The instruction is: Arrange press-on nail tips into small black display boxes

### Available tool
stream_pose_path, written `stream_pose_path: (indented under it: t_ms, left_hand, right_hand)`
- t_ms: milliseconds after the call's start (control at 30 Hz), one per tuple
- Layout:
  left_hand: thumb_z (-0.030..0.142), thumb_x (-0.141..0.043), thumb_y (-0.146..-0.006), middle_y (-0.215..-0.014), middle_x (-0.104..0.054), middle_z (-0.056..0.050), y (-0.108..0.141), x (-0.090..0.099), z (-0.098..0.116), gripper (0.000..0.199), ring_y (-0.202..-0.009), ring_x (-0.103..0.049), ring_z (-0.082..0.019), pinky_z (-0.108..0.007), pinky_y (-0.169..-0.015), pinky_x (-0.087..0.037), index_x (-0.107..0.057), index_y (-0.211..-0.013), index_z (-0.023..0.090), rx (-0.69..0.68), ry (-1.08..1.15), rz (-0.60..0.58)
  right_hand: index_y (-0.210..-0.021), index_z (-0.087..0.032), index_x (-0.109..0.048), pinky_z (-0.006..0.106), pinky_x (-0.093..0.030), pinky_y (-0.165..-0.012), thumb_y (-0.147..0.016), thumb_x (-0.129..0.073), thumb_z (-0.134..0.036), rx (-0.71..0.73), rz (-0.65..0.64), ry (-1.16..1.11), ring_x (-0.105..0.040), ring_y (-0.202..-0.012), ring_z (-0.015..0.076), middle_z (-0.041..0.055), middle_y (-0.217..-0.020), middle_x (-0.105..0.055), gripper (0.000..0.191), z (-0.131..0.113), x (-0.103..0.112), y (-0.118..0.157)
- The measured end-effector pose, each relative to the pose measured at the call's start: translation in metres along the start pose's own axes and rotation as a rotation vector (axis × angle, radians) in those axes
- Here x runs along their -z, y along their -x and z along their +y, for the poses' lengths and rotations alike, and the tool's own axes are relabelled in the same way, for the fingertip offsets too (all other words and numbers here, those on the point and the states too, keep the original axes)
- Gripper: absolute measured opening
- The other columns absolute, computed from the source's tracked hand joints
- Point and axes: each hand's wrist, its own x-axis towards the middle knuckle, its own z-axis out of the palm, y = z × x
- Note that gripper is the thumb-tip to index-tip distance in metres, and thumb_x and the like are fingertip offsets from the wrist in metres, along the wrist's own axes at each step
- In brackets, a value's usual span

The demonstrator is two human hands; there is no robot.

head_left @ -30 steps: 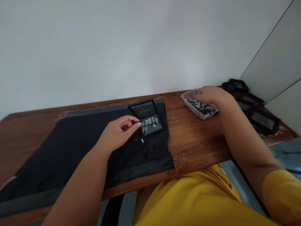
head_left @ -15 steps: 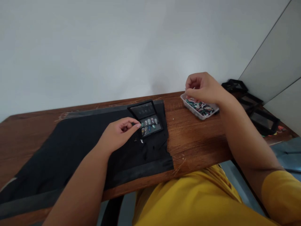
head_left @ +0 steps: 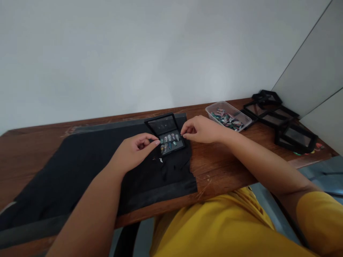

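Note:
A small black case point(head_left: 177, 145) lies with its lid raised on a black cloth point(head_left: 96, 153). Inside it are two rows of decorated nail tips point(head_left: 169, 138) in green, white, gold and blue. My left hand point(head_left: 135, 150) is at the case's left edge, thumb and forefinger pinched together; anything between them is too small to name. At the case's right edge, my right hand point(head_left: 199, 129) is closed in a pinch too, and what it holds is hidden. Small white bits point(head_left: 160, 160) lie on the cloth in front of the case.
A clear plastic tub point(head_left: 228, 116) of wrapped, shiny colored pieces stands at the back right. Beyond it, several black framed cases point(head_left: 297, 137) are piled at the right end of the wooden table point(head_left: 222, 160). A pale wall rises behind.
My right hand has moved left and down from above the tub to the right edge of the open case. My left hand has stayed nearly still.

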Motion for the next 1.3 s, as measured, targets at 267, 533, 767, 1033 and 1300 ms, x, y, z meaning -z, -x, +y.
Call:
stream_pose_path:
  t_ms: [267, 533, 767, 1033, 1300]
  left_hand:
    - [0.072, -0.063, -0.075, -0.061, -0.059, 0.003, -0.001, 0.000, 0.000, 0.056, -0.055, -0.051, -0.016, -0.029, -0.058, -0.036, -0.079, -0.095, 0.022, 0.018, -0.004, -0.017]
    - [0.073, -0.063, -0.074, -0.063, -0.061, 0.003, -0.002, -0.001, 0.000, 0.057, -0.056, -0.052, -0.017, -0.030, -0.060, -0.037, -0.079, -0.095, 0.023, 0.030, -0.017, -0.030]
    - [0.076, -0.063, -0.073, -0.064, -0.062, 0.002, -0.002, 0.000, 0.000, 0.060, -0.058, -0.053, -0.018, -0.030, -0.060, -0.038, -0.079, -0.096, 0.023, 0.036, -0.033, -0.034]
    - [0.074, -0.064, -0.075, -0.063, -0.062, 0.003, -0.002, 0.000, -0.003, 0.056, -0.056, -0.052, -0.017, -0.030, -0.059, -0.037, -0.079, -0.096, 0.023, 0.023, -0.023, -0.036]
    - [0.072, -0.066, -0.077, -0.062, -0.062, 0.003, 0.000, 0.000, -0.003, 0.055, -0.056, -0.052, -0.016, -0.029, -0.058, -0.037, -0.080, -0.096, 0.023, 0.005, -0.016, -0.036]
  right_hand:
    - [-0.116, -0.015, -0.089, 0.029, -0.055, -0.088, -0.098, -0.075, -0.005, 0.001, -0.002, -0.212, -0.073, -0.088, 0.0143, 0.0055, -0.101, -0.086, 0.025, 0.025, -0.025, -0.016]
    - [-0.114, -0.019, -0.090, 0.032, -0.057, -0.095, -0.099, -0.065, 0.001, -0.033, -0.018, -0.108, -0.074, -0.088, 0.0148, 0.0036, -0.099, -0.086, 0.035, 0.025, -0.029, -0.013]
    - [-0.109, -0.018, -0.091, 0.031, -0.058, -0.095, -0.098, -0.064, 0.004, 0.015, -0.100, -0.096, -0.078, -0.091, 0.0165, 0.0054, -0.102, -0.087, 0.036, 0.024, -0.032, -0.015]
    - [-0.115, -0.017, -0.090, 0.030, -0.059, -0.095, -0.100, -0.065, 0.000, -0.011, -0.147, -0.105, -0.078, -0.095, 0.0161, 0.0063, -0.108, -0.087, 0.033, 0.027, -0.031, -0.016]
    - [-0.116, -0.016, -0.086, 0.030, -0.057, -0.091, -0.100, -0.063, -0.001, 0.023, -0.104, -0.154, -0.074, -0.092, 0.0153, 0.0048, -0.105, -0.085, 0.032, 0.032, -0.033, -0.016]
